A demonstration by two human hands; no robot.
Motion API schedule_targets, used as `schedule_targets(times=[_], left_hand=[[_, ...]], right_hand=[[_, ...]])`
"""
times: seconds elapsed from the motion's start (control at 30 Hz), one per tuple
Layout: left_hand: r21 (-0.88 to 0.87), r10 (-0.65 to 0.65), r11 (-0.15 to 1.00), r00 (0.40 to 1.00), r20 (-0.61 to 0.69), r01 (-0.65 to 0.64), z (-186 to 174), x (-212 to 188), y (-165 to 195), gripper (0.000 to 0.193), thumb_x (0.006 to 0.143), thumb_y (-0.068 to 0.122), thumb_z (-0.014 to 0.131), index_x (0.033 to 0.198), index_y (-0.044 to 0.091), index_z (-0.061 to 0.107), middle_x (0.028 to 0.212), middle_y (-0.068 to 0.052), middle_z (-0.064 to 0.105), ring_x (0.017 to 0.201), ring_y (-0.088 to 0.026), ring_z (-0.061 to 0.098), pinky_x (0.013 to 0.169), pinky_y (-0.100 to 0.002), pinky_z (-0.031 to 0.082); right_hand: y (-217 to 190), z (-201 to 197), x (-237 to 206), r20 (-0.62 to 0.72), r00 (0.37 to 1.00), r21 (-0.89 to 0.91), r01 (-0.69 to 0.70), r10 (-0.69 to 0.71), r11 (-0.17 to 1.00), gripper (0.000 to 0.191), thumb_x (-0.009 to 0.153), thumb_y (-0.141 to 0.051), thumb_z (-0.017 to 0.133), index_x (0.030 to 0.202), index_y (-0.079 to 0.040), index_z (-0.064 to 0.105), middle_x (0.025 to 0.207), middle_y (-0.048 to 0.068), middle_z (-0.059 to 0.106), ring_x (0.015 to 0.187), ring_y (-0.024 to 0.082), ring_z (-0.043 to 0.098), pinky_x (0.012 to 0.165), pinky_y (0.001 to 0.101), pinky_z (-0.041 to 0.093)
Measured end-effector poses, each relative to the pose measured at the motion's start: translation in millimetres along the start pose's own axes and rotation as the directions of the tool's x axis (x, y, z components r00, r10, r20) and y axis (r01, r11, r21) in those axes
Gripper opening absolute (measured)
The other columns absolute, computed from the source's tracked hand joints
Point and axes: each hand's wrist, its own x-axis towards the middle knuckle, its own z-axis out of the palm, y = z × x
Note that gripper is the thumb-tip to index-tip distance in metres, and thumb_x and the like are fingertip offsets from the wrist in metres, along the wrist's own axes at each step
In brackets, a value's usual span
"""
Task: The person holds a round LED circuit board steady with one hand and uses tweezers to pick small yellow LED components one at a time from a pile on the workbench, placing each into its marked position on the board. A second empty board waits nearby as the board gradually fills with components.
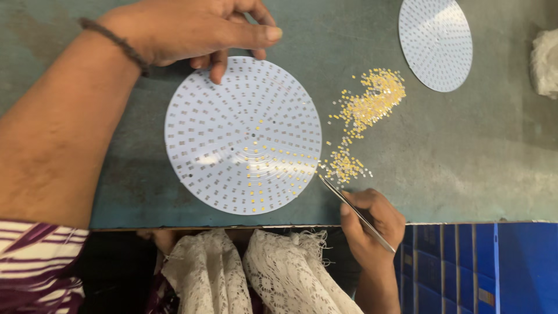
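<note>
Left hand (192,29) rests with fingers spread and curled; right hand (372,224) pinched in a narrow grip.

one head-worn camera looks steeply down, close above the round white board (243,135), centred left of frame.

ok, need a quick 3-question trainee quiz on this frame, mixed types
1. True or false: the right hand holds tweezers whose tip is at the edge of the round white board.
2. What touches the board's far rim? A) left hand B) white cloth C) second board
3. Fill in: the loose pile of small ____ chips lies on the table beside the board.

Key: 1 true; 2 A; 3 yellow.
</note>
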Motion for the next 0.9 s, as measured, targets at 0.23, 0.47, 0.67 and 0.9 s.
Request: schedule_targets(times=[0.23, 0.47, 0.67, 0.9], left_hand=[[0.055, -0.115, 0.992, 0.993, -0.007, 0.115, -20, -19, -18, 0.057, 0.09, 0.052, 0.063, 0.116, 0.003, 0.069, 0.097, -0.01, 0.079, 0.044, -0.011, 0.061, 0.035, -0.024, 0.041], [0.045, -0.19, 0.981, 0.981, -0.031, 0.191, 2, -45, -15, 0.059, 0.088, 0.054, 0.064, 0.12, 0.005, 0.067, 0.092, -0.012, 0.08, 0.045, -0.011, 0.061, 0.035, -0.023, 0.04], [0.037, -0.2, 0.979, 0.979, -0.036, 0.201, 10, -23, -13, 0.057, 0.089, 0.052, 0.063, 0.121, 0.004, 0.067, 0.093, -0.012, 0.08, 0.046, -0.01, 0.061, 0.036, -0.023, 0.039], [-0.05, -0.17, 0.984, 0.985, 0.037, 0.172, 12, 43, 7, 0.059, 0.093, 0.049, 0.063, 0.133, 0.006, 0.063, 0.1, -0.013, 0.082, 0.045, -0.009, 0.061, 0.037, -0.02, 0.04]], right_hand=[[-31, 72, -23, 0.033, 0.998, 0.106, 0.052, -0.056, 0.993, 0.011, 0.087, -0.003, 0.074, 0.087, 0.002, 0.064, 0.072, 0.004, 0.059, 0.058, 0.01, 0.051, 0.054, 0.0244, 0.039], [-36, 82, -39, 0.007, 0.981, 0.031, 0.191, -0.192, 0.981, 0.013, 0.083, -0.002, 0.074, 0.085, 0.002, 0.062, 0.075, 0.009, 0.062, 0.062, 0.018, 0.059, 0.058, 0.0284, 0.045], [-26, 59, -25, 0.073, 0.981, -0.024, 0.183, -0.181, 0.983, 0.013, 0.082, -0.002, 0.074, 0.087, 0.003, 0.063, 0.077, 0.011, 0.063, 0.064, 0.019, 0.064, 0.059, 0.0277, 0.047], [30, -15, 26, -0.082, 0.99, -0.017, -0.119, 0.117, 0.993, 0.01, 0.092, -0.005, 0.073, 0.094, 0.003, 0.068, 0.071, 0.002, 0.062, 0.063, 0.006, 0.052, 0.058, 0.0226, 0.04]])
